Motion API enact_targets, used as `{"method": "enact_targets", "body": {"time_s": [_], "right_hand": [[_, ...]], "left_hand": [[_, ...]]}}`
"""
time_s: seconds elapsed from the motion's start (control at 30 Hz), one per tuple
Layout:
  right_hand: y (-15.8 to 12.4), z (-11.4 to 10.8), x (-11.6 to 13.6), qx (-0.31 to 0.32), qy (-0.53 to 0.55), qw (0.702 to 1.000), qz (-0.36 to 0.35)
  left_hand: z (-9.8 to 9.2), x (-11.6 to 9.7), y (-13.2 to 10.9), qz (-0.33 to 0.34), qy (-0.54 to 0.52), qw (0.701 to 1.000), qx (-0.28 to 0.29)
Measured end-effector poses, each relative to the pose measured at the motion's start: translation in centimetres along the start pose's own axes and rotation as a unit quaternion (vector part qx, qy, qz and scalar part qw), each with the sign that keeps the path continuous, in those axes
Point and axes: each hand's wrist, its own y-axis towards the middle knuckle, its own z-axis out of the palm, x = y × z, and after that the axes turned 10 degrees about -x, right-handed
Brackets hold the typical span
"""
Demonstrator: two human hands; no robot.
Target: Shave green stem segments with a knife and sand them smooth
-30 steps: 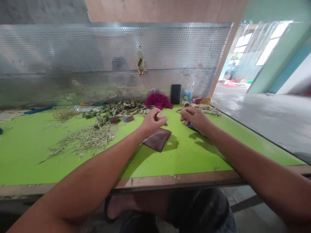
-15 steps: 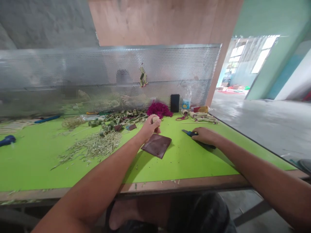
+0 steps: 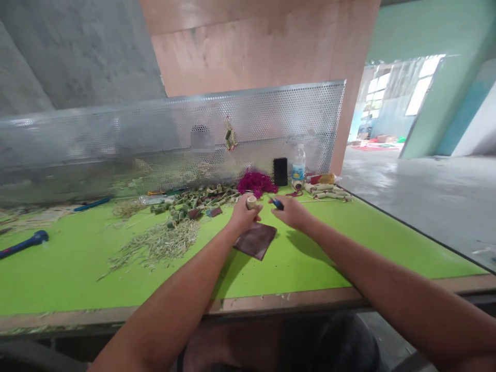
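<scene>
My left hand [image 3: 241, 216] is closed around a short, pale, roll-like piece [image 3: 251, 200] whose rounded end sticks up past the thumb. In my right hand [image 3: 294, 212] is a blue utility knife [image 3: 277, 204], its blade pointing left toward the piece but apart from it. Fingers hide most of the knife's handle. Beneath my left hand, a dark brown leather-like square [image 3: 256, 242] lies flat on the green tabletop [image 3: 310, 268].
Pale plant clippings [image 3: 163, 243] and green stem pieces [image 3: 178, 209] lie to the left. Behind stand magenta fibre [image 3: 256, 183], a black phone-like slab [image 3: 280, 172], a plastic bottle [image 3: 298, 168] and several pale rolls [image 3: 329, 191]. A blue-handled tool [image 3: 27, 243] lies far left.
My right hand has lifted the utility knife off the table and brought it left, close to my left hand. My left hand keeps its hold on the pale piece. The view has shifted slightly.
</scene>
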Motion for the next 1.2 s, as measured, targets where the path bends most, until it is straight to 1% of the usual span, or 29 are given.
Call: {"method": "enact_targets", "body": {"time_s": [0.03, 0.1, 0.2, 0.27, 0.4, 0.47, 0.57, 0.63, 0.77, 0.83, 1.03, 1.2], "right_hand": [[-0.5, 0.6, 0.3, -0.013, -0.05, 0.998, -0.038], [-1.4, 1.5, 0.8, -0.029, -0.12, 0.99, -0.075], [-2.0, 1.8, 1.0, -0.022, -0.176, 0.982, -0.068], [-2.1, 1.7, 0.7, -0.005, -0.212, 0.975, -0.062], [-1.9, 1.9, -0.3, 0.029, -0.262, 0.964, -0.042], [-1.8, 1.9, -0.5, 0.037, -0.269, 0.962, -0.037], [-1.8, 1.9, -0.4, 0.028, -0.265, 0.963, -0.029], [-1.8, 1.8, -0.3, 0.023, -0.261, 0.965, -0.028], [-1.9, 2.0, -0.4, 0.027, -0.256, 0.966, -0.04], [-1.9, 2.2, -0.5, 0.027, -0.256, 0.965, -0.039], [-1.6, 2.4, -0.9, 0.03, -0.263, 0.963, -0.039], [-1.7, 2.5, -0.6, 0.034, -0.272, 0.961, -0.044]], "left_hand": [[0.0, 0.2, 0.0, 0.014, 0.016, 1.0, -0.002], [0.0, 0.5, 0.0, 0.057, 0.052, 0.997, -0.007], [0.5, 0.6, -0.1, 0.12, 0.105, 0.987, -0.032], [1.0, 0.5, -0.4, 0.12, 0.102, 0.986, -0.045], [1.8, 0.2, -1.1, 0.066, 0.06, 0.995, -0.033], [1.9, 0.1, -1.2, 0.08, 0.077, 0.993, -0.04], [1.8, -0.1, -1.2, 0.138, 0.131, 0.979, -0.076], [1.7, -0.3, -1.2, 0.157, 0.159, 0.971, -0.087], [1.8, -0.4, -1.2, 0.145, 0.17, 0.971, -0.08], [1.8, -0.2, -1.3, 0.141, 0.169, 0.972, -0.088], [1.9, 0.4, -1.4, 0.152, 0.189, 0.965, -0.101], [2.1, 0.4, -1.3, 0.159, 0.183, 0.963, -0.117]]}}
